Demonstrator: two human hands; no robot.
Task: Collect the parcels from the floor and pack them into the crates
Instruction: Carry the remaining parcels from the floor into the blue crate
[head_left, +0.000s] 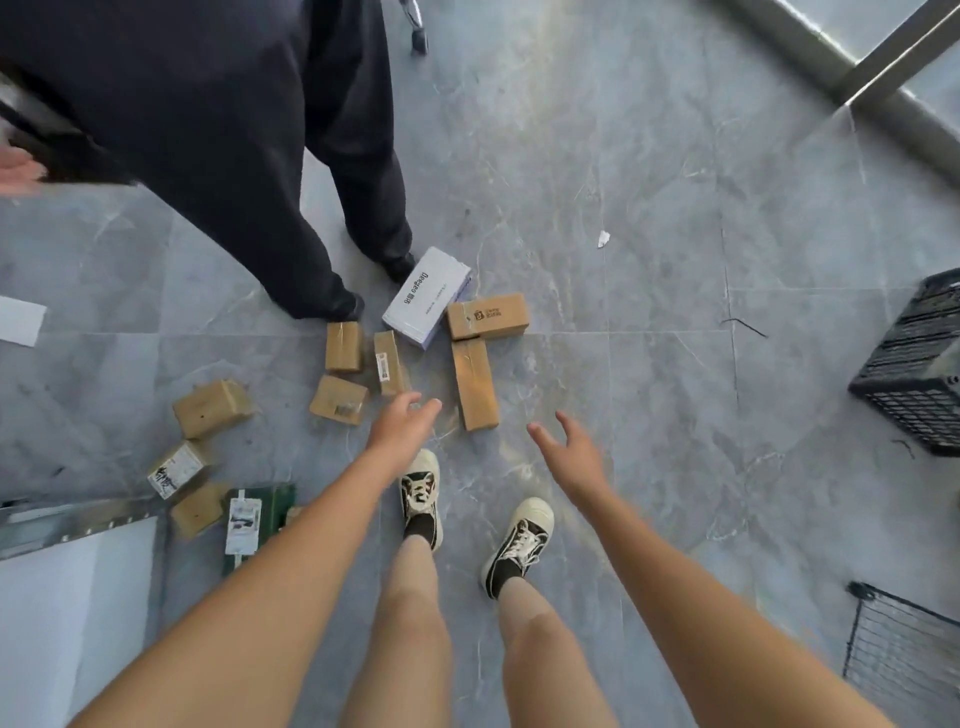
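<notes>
Several parcels lie on the grey floor ahead of my feet. A white box (427, 296) with printed text leans on a brown carton (488, 315). A long brown carton (474, 383) lies below it, and a narrow labelled carton (390, 362) sits to its left. Two small cartons (344, 346) (338, 399) lie further left. My left hand (402, 427) hovers empty, fingers apart, just below the narrow carton. Over bare floor to the right of the long carton, my right hand (569, 451) is open. A black crate (917, 364) stands at the right edge.
Another person in dark clothes (249, 156) stands just behind the parcels. More cartons (213, 408) (177, 467) and a green parcel (257, 519) lie at the left by a white cabinet (72, 597). A wire crate (904, 649) is at the lower right. My shoes (422, 493) stand below.
</notes>
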